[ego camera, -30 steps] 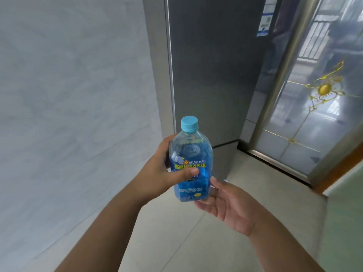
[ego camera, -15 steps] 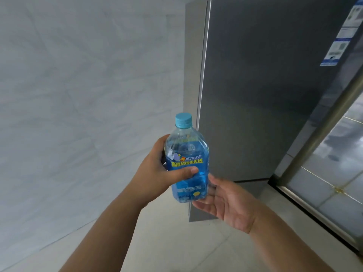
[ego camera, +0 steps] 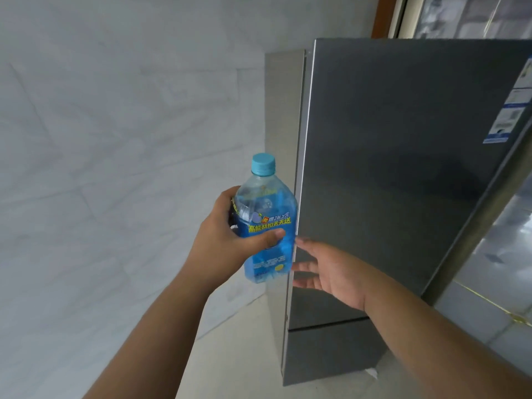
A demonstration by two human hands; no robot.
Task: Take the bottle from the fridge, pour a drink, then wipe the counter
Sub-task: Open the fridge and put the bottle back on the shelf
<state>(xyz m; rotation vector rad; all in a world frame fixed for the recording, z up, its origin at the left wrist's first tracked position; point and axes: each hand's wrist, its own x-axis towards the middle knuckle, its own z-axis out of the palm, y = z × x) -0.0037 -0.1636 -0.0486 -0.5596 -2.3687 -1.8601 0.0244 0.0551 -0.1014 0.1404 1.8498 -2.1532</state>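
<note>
A pale tiled wall [ego camera: 115, 139] fills the left side; the grey fridge [ego camera: 403, 168], doors closed, runs out of view at the right edge, and its sticker [ego camera: 509, 110] is too small to read. The left hand [ego camera: 227, 240] has its grip clamped round the upright blue bottle [ego camera: 266, 226], cap on, hiding the fingers behind. The right hand [ego camera: 328, 272] reaches flat-fingered, perhaps touching the door edge.

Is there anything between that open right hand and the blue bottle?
Nothing in the head view: the right hand reaches with straight fingers beside the bottle, which the left hand grips. Whether they touch is unclear.
</note>
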